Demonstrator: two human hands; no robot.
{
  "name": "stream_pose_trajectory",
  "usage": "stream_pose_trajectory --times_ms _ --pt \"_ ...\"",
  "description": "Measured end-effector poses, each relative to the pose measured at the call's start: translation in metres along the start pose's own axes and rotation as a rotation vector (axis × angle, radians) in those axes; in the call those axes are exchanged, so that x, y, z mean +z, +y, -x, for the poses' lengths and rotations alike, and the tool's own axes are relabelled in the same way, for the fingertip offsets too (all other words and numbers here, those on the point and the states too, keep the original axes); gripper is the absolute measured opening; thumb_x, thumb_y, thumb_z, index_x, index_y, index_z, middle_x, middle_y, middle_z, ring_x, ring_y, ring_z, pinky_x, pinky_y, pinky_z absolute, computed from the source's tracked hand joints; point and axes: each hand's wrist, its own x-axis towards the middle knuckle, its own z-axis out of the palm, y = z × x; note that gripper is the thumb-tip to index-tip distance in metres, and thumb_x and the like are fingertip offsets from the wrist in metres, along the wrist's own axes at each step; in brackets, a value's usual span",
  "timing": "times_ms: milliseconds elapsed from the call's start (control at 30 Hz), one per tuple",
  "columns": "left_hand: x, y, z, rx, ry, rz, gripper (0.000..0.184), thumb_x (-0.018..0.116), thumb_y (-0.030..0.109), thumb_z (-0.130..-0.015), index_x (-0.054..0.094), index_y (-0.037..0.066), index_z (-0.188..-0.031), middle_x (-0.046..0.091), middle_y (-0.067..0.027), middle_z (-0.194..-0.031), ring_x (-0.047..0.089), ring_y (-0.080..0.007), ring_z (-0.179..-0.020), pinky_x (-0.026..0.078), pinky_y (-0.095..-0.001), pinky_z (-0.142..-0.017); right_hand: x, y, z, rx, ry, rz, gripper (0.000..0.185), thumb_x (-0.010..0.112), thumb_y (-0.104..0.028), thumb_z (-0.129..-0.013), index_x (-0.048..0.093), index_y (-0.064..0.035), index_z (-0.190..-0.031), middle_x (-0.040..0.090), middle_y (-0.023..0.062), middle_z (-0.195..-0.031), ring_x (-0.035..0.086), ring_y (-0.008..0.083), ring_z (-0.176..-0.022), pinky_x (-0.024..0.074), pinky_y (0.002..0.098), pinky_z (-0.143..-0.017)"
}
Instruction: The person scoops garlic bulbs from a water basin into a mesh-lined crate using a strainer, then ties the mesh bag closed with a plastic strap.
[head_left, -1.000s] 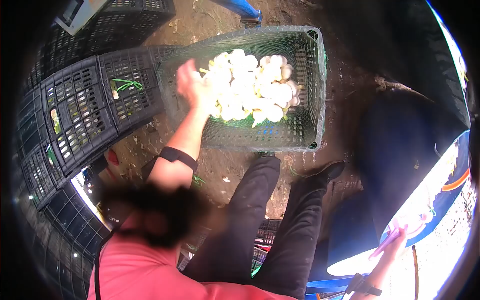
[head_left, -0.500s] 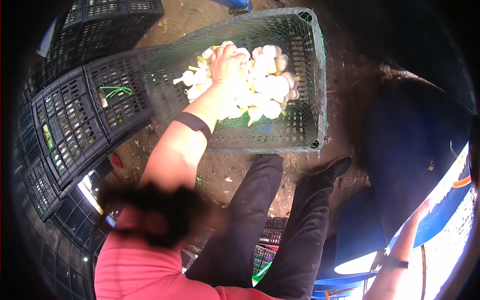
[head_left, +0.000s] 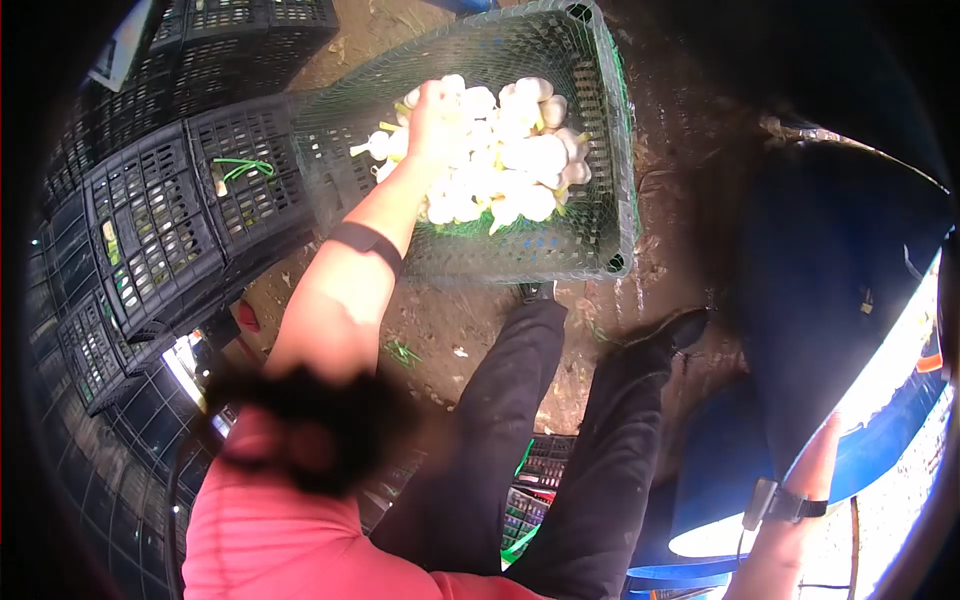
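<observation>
White garlic bulbs [head_left: 530, 155], some with short yellow-green stems, are heaped inside a dark plastic crate [head_left: 520, 262] covered or lined with green netting. Over the left part of the heap lies my left hand [head_left: 437, 125], touching the bulbs. Its fingers look extended, though strong light washes out their outlines. A dark band circles that wrist. At the lower right, my right hand [head_left: 826, 445] reaches toward a glaring white area beside a large blue surface [head_left: 830, 300]. Its fingers are lost in the glare, so what it touches does not show.
Black slatted crates [head_left: 150, 215] stand along the left, one with a green tie [head_left: 245, 168] on top. More stacked crates [head_left: 240, 50] stand at the back left. My legs [head_left: 500, 390] extend over the brown, littered floor [head_left: 425, 325]. A dark blurred shape [head_left: 310, 430] blocks part of the lower view.
My left hand has shifted slightly left over the garlic. The crate appears a little higher and farther left in view. My right forearm shows more, with a small device at its wrist.
</observation>
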Motion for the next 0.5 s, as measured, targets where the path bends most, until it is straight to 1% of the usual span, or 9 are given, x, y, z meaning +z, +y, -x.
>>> stream_pose_trajectory --times_ms 33,67,133,167,233,300,367,433,500 --pt "0.008 0.011 0.01 -0.124 0.076 0.356 0.02 0.046 0.031 -0.091 0.055 0.014 -0.084 0.053 0.0005 -0.081 0.054 -0.0125 -0.072 0.047 -0.0292 -0.064 0.012 -0.003 -0.002 0.007 -0.029 -0.01 0.025 0.051 -0.017 -0.083 0.054 0.0024 -0.099 0.061 0.0118 -0.082 0.063 0.0211 -0.07 0.0545 0.0312 -0.063" --pt "0.014 0.02 0.023 -0.013 0.038 0.316 0.021 0.046 0.032 -0.091 0.054 0.013 -0.088 0.053 0.0001 -0.082 0.054 -0.0132 -0.073 0.047 -0.0282 -0.066 0.027 -0.007 -0.002 0.007 -0.058 -0.028 0.025 0.051 -0.017 -0.083 0.054 0.0022 -0.099 0.061 0.0117 -0.082 0.063 0.021 -0.071 0.0545 0.031 -0.063" --pt "0.043 0.052 0.062 -0.024 0.127 0.365 0.023 0.044 0.031 -0.092 0.054 0.01 -0.094 0.053 -0.0006 -0.083 0.054 -0.0136 -0.075 0.046 -0.0261 -0.068 0.059 -0.021 0.0 0.007 -0.124 -0.053 0.024 0.05 -0.017 -0.083 0.054 0.0017 -0.098 0.061 0.0115 -0.082 0.063 0.0208 -0.071 0.0545 0.0307 -0.063" --pt "0.059 0.068 0.09 -0.152 0.25 0.455 0.024 0.043 0.03 -0.094 0.054 0.009 -0.097 0.053 -0.0009 -0.082 0.053 -0.0132 -0.075 0.046 -0.0251 -0.069 0.071 -0.029 0.003 0.006 -0.149 -0.069 0.024 0.05 -0.017 -0.083 0.054 0.0014 -0.098 0.061 0.0114 -0.081 0.063 0.0207 -0.071 0.0545 0.0305 -0.063" --pt "0.053 0.052 0.144 0.164 0.126 -0.325 0.012 0.043 0.011 -0.094 0.05 0.002 -0.093 0.053 -0.0044 -0.083 0.052 -0.0128 -0.072 0.046 -0.0271 -0.064 0.08 -0.043 0.017 -0.004 -0.189 -0.082 0.023 0.05 -0.017 -0.084 0.054 0.0009 -0.098 0.061 0.0112 -0.081 0.064 0.0205 -0.071 0.0545 0.0302 -0.063" --pt "0.039 0.038 0.205 0.036 0.001 -0.235 0.012 0.042 0.008 -0.094 0.051 0.001 -0.095 0.054 -0.0055 -0.083 0.053 -0.0123 -0.072 0.045 -0.0259 -0.063 0.063 -0.054 0.027 -0.042 -0.181 -0.072 0.022 0.05 -0.016 -0.084 0.054 0.001 -0.097 0.061 0.0114 -0.081 0.064 0.0201 -0.07 0.0542 0.0293 -0.061" --pt "0.04 0.049 0.268 0.166 -0.112 -0.538 0.008 0.044 0.008 -0.092 0.05 0.003 -0.093 0.054 -0.0056 -0.082 0.052 -0.0108 -0.071 0.044 -0.0243 -0.063 0.033 -0.065 0.041 -0.088 -0.158 -0.052 0.021 0.05 -0.015 -0.084 0.054 0.001 -0.097 0.061 0.0116 -0.08 0.063 0.0197 -0.068 0.0539 0.0284 -0.06" --pt "0.011 0.033 0.33 0.015 -0.091 -0.802 0.008 0.045 0.005 -0.09 0.052 0.003 -0.094 0.057 -0.0072 -0.085 0.057 -0.0172 -0.076 0.046 -0.0301 -0.067 0.006 -0.078 0.056 -0.131 -0.14 -0.027 0.02 0.051 -0.014 -0.084 0.054 0.0011 -0.096 0.061 0.0118 -0.08 0.063 0.0193 -0.067 0.0537 0.0275 -0.058" --pt "-0.044 -0.02 0.395 -0.173 -0.085 -1.137 0.018 0.045 0.001 -0.086 0.054 0.005 -0.101 0.06 -0.0093 -0.092 0.059 -0.0261 -0.086 0.046 -0.0372 -0.074 -0.009 -0.09 0.074 -0.19 -0.141 -0.03 0.018 0.051 -0.012 -0.084 0.054 0.0012 -0.096 0.061 0.0119 -0.08 0.063 0.0189 -0.066 0.0534 0.0266 -0.056"
